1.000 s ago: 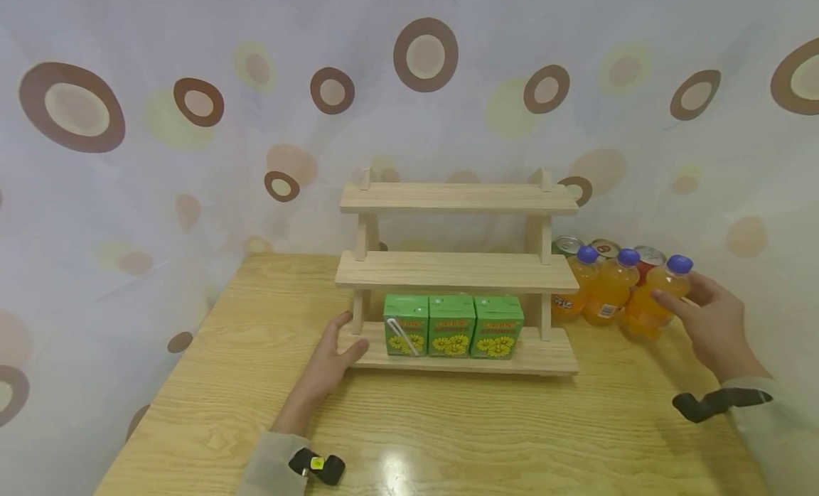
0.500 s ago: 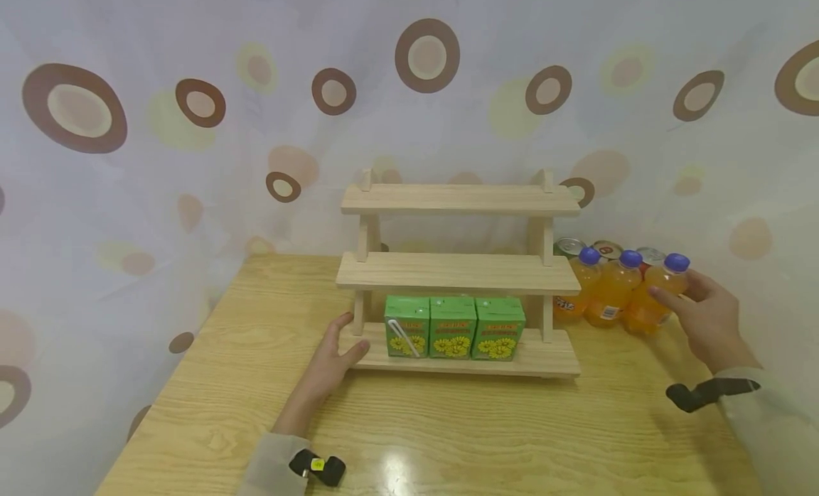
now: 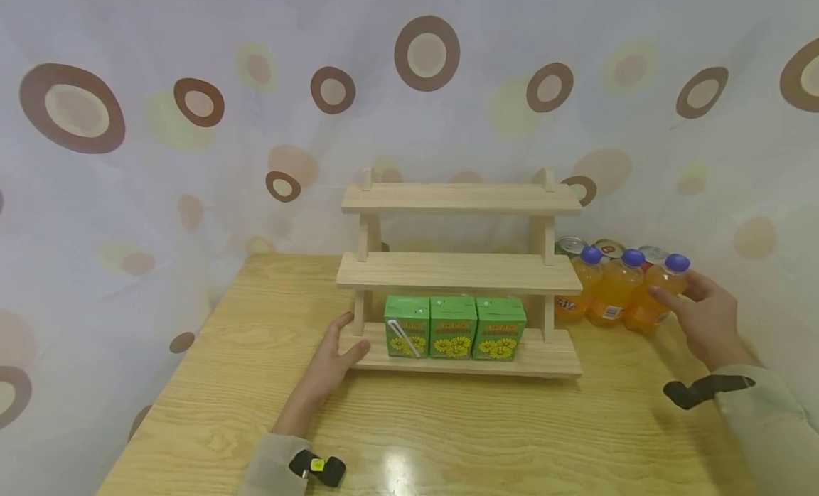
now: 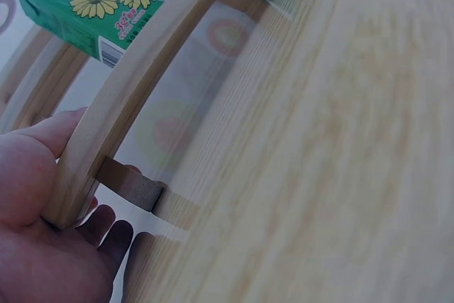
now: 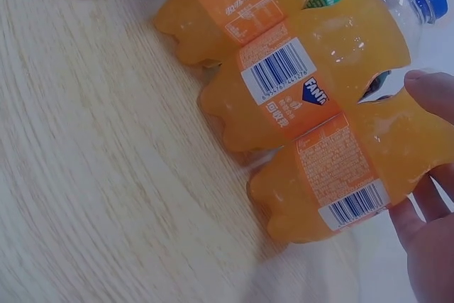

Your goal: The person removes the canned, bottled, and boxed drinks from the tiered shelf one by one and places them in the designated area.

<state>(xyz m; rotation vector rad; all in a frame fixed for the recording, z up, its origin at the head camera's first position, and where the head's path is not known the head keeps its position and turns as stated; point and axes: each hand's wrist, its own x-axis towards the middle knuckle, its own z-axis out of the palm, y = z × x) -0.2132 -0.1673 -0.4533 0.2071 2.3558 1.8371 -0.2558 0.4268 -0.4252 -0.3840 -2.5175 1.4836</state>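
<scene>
My left hand [image 3: 329, 361] grips the left end of the bottom board of a three-tier wooden display shelf [image 3: 457, 270]. In the left wrist view the thumb lies over the board [image 4: 120, 111] and the fingers curl beneath it. My right hand [image 3: 710, 322] holds the rightmost Fanta orange soda bottle [image 5: 319, 175] by its upper part, thumb in front and fingers on the far side. This bottle stands upright with a blue cap, beside two matching bottles [image 3: 614, 293] in a row. Green drink cartons [image 3: 452, 329], three side by side, stand on the bottom board.
Behind the bottles stand several soda cans [image 3: 608, 249], mostly hidden. The shelf's right end partly covers the leftmost bottle. A wood-grain table [image 3: 448, 425] carries everything, and a curtain [image 3: 192, 268] with circle prints hangs behind and at both sides.
My right hand has moved slightly left with its bottle, which was tilted and apart and now stands against the middle one. My left hand stays on the shelf.
</scene>
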